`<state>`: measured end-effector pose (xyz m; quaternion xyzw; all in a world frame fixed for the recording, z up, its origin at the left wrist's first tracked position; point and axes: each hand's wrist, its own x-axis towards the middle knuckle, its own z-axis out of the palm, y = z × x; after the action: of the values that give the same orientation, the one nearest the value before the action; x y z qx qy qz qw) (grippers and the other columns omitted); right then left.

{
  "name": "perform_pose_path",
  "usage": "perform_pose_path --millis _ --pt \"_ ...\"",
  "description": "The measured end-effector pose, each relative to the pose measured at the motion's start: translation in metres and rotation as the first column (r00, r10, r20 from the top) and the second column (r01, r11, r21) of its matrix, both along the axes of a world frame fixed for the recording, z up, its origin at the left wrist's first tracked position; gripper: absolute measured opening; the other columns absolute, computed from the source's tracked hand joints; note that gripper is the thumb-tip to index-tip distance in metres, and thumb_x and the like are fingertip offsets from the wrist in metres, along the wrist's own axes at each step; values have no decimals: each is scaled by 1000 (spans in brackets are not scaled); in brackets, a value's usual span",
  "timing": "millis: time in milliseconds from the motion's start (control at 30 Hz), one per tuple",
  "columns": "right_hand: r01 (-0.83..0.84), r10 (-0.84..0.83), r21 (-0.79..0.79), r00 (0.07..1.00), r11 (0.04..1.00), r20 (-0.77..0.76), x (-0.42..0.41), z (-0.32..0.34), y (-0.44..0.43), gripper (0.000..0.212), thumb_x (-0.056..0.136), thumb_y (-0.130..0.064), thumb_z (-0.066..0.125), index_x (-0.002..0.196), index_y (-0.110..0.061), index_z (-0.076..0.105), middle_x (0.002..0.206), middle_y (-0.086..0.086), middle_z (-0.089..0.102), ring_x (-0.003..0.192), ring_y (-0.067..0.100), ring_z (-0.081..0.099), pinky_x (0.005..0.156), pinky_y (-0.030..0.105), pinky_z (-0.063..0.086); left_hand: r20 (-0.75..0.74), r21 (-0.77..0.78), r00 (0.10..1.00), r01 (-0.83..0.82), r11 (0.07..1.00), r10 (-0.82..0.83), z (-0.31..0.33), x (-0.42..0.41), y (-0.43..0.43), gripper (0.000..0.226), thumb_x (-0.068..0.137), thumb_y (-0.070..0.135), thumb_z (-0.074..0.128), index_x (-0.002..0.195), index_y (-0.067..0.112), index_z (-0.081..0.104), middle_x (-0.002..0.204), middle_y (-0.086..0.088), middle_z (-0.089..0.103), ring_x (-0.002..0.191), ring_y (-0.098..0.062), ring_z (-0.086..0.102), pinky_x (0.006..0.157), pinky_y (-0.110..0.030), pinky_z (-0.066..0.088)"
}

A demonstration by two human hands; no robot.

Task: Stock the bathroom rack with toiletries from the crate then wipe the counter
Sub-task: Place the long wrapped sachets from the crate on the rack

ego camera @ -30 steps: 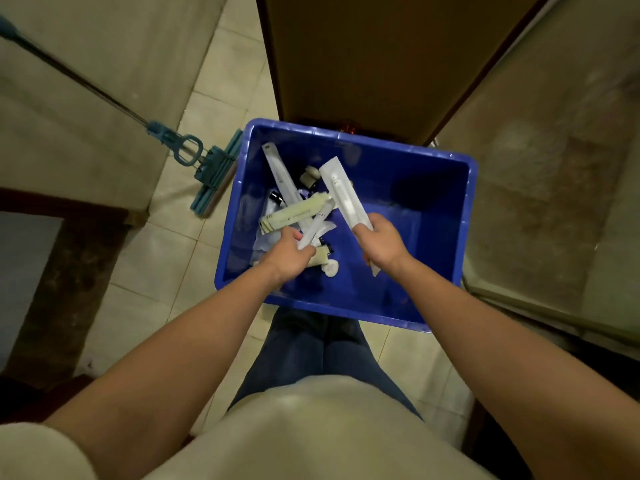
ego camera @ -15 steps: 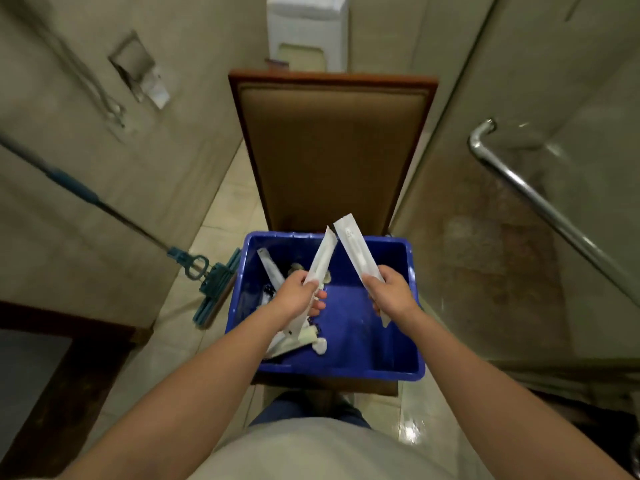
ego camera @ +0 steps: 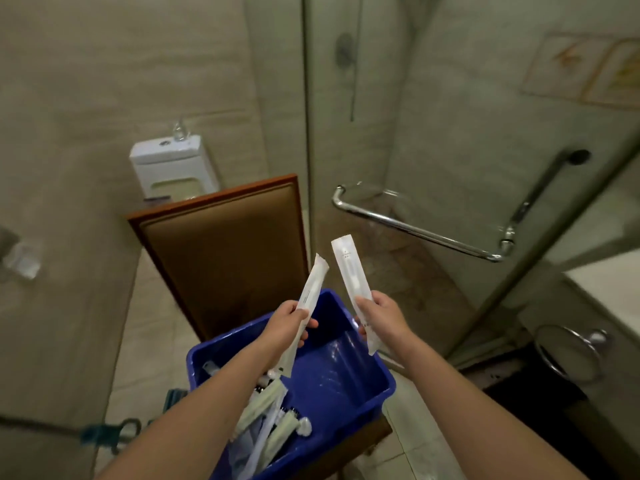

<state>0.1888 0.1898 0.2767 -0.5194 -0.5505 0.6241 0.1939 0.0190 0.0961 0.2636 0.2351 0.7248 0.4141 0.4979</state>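
A: The left hand (ego camera: 289,322) is closed around the lower part of a long white sachet (ego camera: 309,295), its top tilting up and to the right. The right hand (ego camera: 381,318) pinches a second wrapped packet (ego camera: 349,275) the same way, leaning up and to the left. Both are held above the far end of the blue crate (ego camera: 349,372).

B: And the remaining stock?

A: More toiletries (ego camera: 266,414) lie heaped in the near left of the crate, which sits on a brown chair (ego camera: 225,244). No rack or table shows plainly from here; a wire ring fixture (ego camera: 568,351) stands at the right.

B: So how should the carry go?

A: Probably with a firm grip near each packet's middle, since thin film wrappers tend to slip, and keeping the two apart so they do not tangle. The person would do well to turn the body towards the rack before letting either go.
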Motion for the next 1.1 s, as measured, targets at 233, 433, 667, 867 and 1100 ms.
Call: perform_pose_path --millis 233,433,667,867,1100 --pt "294 -327 -192 928 937 -176 67 24 -43 11 97 -19 57 107 -16 59 87 12 72 68 20 70 57 28 57 104 16 978 180 984 -181 15 54 17 38 103 39 37 108 15 66 74 -2 54 59 -14 45 53 -26 39" --pt "474 -512 -200 823 858 -246 142 31 -76 28 96 -14 55 123 -7 53 95 15 75 85 27 73 69 37 58 257 39 901 352 935 -350 33 128 26 49 104 41 30 109 5 64 62 -1 44 52 -13 38 50 -25 35" --pt "638 -660 -173 717 751 -225 231 43 -101 20 96 -13 53 114 -6 59 90 14 75 81 27 72 71 38 56 240 81 796 554 828 -556 53 226 30 32 100 35 49 94 6 62 72 -7 67 60 -18 62 56 -28 50" --pt "749 -754 -106 634 654 -171 300 58 -107 15 93 -14 56 104 -9 65 84 6 71 67 17 68 52 24 51 122 237 701 667 706 -703 45 333 40 20 100 19 50 82 11 55 53 5 47 47 -7 38 43 -19 32" --pt "755 -744 -7 645 656 -174 406 70 -116 11 91 -16 58 94 -12 68 76 0 74 65 14 69 57 25 52 4 296 607 759 580 -795 50 441 50 11 97 21 48 96 17 58 69 11 66 59 -4 59 60 -26 43"
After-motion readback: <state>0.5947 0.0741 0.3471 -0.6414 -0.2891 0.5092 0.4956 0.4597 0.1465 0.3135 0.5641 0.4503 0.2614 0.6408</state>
